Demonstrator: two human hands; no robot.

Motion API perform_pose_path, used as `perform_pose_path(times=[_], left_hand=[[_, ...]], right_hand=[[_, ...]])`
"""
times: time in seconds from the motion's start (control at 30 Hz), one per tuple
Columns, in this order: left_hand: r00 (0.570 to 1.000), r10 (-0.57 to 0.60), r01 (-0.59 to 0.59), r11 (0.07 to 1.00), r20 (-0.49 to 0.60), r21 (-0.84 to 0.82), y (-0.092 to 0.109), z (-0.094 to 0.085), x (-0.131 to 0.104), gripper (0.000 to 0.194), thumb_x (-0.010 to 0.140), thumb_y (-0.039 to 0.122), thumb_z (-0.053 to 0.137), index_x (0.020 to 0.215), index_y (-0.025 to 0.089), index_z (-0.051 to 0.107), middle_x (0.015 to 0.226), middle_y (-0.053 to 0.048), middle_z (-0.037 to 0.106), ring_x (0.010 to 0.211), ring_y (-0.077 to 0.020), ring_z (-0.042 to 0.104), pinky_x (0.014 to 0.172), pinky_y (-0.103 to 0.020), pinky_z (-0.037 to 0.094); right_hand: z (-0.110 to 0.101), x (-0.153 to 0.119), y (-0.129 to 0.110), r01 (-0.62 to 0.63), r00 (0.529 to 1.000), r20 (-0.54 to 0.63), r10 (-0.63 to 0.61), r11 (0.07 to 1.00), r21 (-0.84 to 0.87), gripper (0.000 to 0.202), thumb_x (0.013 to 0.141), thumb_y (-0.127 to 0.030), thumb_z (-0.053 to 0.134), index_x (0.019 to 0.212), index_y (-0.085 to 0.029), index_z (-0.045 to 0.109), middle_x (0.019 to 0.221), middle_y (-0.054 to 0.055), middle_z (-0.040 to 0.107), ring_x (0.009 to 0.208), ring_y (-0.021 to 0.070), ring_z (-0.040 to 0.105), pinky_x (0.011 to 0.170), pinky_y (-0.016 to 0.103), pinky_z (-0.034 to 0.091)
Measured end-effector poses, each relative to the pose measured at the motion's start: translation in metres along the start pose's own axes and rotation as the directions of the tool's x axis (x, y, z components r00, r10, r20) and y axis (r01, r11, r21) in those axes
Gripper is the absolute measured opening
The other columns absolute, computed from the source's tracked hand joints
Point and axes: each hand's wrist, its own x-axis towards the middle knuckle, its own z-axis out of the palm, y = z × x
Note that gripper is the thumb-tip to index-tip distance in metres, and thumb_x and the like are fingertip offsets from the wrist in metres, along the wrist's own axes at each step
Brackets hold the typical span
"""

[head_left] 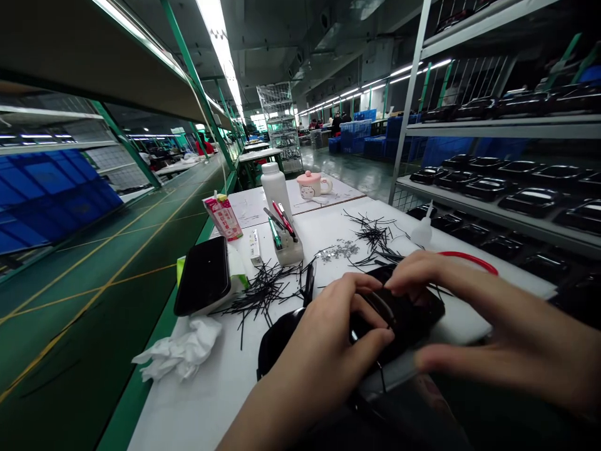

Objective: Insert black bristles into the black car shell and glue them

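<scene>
A glossy black plastic part [417, 313] lies at the front of the white table, partly hidden by my hands. Over its left side, my left hand [328, 332] is curled, thumb and a fingertip closed together in a pinch; whatever is between them is too small to make out. My right hand [474, 307] reaches in from the right with thumb and fingers wide apart, its fingertips at the part's far edge. Beyond the hands lie loose piles of thin black strips [265, 288], another heap of strips [374, 232] and small silvery pieces [339, 250].
A phone [203, 275], crumpled tissue [183, 351], pen holder [288, 250], white bottle [275, 185] and pink-lidded mug [312, 186] stand left and behind. At right are a squeeze bottle [422, 232], red ring [474, 260] and rack [498, 203] of black parts. A green conveyor [107, 294] runs along the left.
</scene>
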Motion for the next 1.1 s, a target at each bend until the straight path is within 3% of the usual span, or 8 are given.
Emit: perform_pose_path(times=[0.07, 0.17, 0.37, 0.5, 0.6, 0.77, 0.93, 1.1], left_hand=[[1.0, 0.002, -0.002, 1.0, -0.006, 0.003, -0.002, 0.002, 0.001, 0.044, 0.086, 0.017, 0.071, 0.128, 0.022, 0.057, 0.105, -0.004, 0.075, 0.109, -0.0231, 0.068, 0.105, -0.038, 0.045], [0.999, 0.029, -0.028, 0.999, -0.035, 0.024, -0.005, 0.003, 0.001, 0.06, 0.086, 0.016, 0.072, 0.141, 0.022, 0.052, 0.107, -0.004, 0.075, 0.111, -0.0217, 0.069, 0.106, -0.036, 0.046], [0.993, 0.118, -0.115, 0.989, -0.027, 0.093, -0.003, 0.003, 0.0, 0.056, 0.088, 0.015, 0.07, 0.14, 0.021, 0.053, 0.098, -0.002, 0.079, 0.122, -0.0215, 0.067, 0.109, -0.035, 0.046], [0.988, 0.149, -0.146, 0.984, -0.027, 0.105, -0.002, 0.003, 0.001, 0.054, 0.09, 0.017, 0.071, 0.141, 0.023, 0.054, 0.087, 0.0, 0.08, 0.125, -0.024, 0.066, 0.111, -0.038, 0.044], [0.986, 0.167, -0.164, 0.981, -0.022, 0.102, -0.001, 0.002, 0.001, 0.053, 0.088, 0.017, 0.073, 0.139, 0.022, 0.056, 0.086, 0.001, 0.079, 0.12, -0.0234, 0.069, 0.11, -0.037, 0.047], [0.979, 0.2, -0.202, 0.968, 0.029, 0.149, 0.002, 0.0, 0.0, 0.05, 0.089, 0.016, 0.072, 0.137, 0.021, 0.058, 0.089, 0.002, 0.078, 0.104, -0.0204, 0.074, 0.104, -0.033, 0.052], [0.968, 0.249, -0.253, 0.955, 0.041, 0.153, 0.0, -0.002, 0.001, 0.049, 0.089, 0.012, 0.07, 0.137, 0.018, 0.059, 0.095, 0.0, 0.078, 0.112, -0.0193, 0.07, 0.104, -0.029, 0.05], [0.973, 0.224, -0.229, 0.966, 0.053, 0.122, -0.003, -0.003, 0.002, 0.053, 0.09, 0.014, 0.071, 0.141, 0.022, 0.056, 0.106, -0.002, 0.079, 0.101, -0.0199, 0.075, 0.096, -0.029, 0.053]], right_hand=[[0.013, -0.004, 0.003, 0.101, 0.995, 0.026, -0.099, 0.99, -0.103, 0.019, 0.095, -0.032, 0.07, 0.11, -0.023, 0.067, 0.102, 0.004, 0.073, 0.093, 0.0187, 0.07, 0.076, 0.026, 0.058], [0.033, -0.014, 0.005, 0.207, 0.969, -0.087, -0.233, 0.95, -0.233, 0.01, 0.102, -0.016, 0.058, 0.108, -0.02, 0.064, 0.096, 0.003, 0.073, 0.091, 0.0172, 0.066, 0.081, 0.03, 0.052], [0.041, -0.035, 0.0, 0.207, 0.943, -0.135, -0.304, 0.855, -0.476, 0.026, 0.101, -0.011, 0.057, 0.126, -0.018, 0.058, 0.11, 0.007, 0.075, 0.098, 0.0235, 0.064, 0.088, 0.041, 0.044], [0.033, -0.043, 0.001, 0.229, 0.952, -0.053, -0.302, 0.816, -0.531, 0.027, 0.1, -0.016, 0.057, 0.126, -0.016, 0.057, 0.114, 0.011, 0.076, 0.101, 0.0283, 0.066, 0.088, 0.045, 0.045], [0.029, -0.045, 0.001, 0.231, 0.956, -0.026, -0.291, 0.807, -0.544, 0.025, 0.098, -0.016, 0.059, 0.123, -0.016, 0.06, 0.113, 0.01, 0.076, 0.1, 0.0278, 0.066, 0.089, 0.045, 0.044], [0.027, -0.044, -0.003, 0.172, 0.975, -0.055, -0.214, 0.892, -0.418, 0.015, 0.099, -0.012, 0.058, 0.11, -0.018, 0.067, 0.103, 0.005, 0.076, 0.096, 0.0197, 0.066, 0.086, 0.036, 0.048], [0.036, -0.044, -0.004, 0.079, 0.985, -0.125, -0.117, 0.957, -0.28, 0.023, 0.097, -0.01, 0.063, 0.118, -0.019, 0.064, 0.109, 0.006, 0.073, 0.101, 0.0188, 0.064, 0.085, 0.032, 0.051], [0.049, -0.053, -0.002, 0.006, 0.973, -0.225, -0.055, 0.977, -0.214, 0.038, 0.091, -0.004, 0.07, 0.121, -0.028, 0.064, 0.109, 0.003, 0.071, 0.098, 0.021, 0.063, 0.082, 0.034, 0.051]])
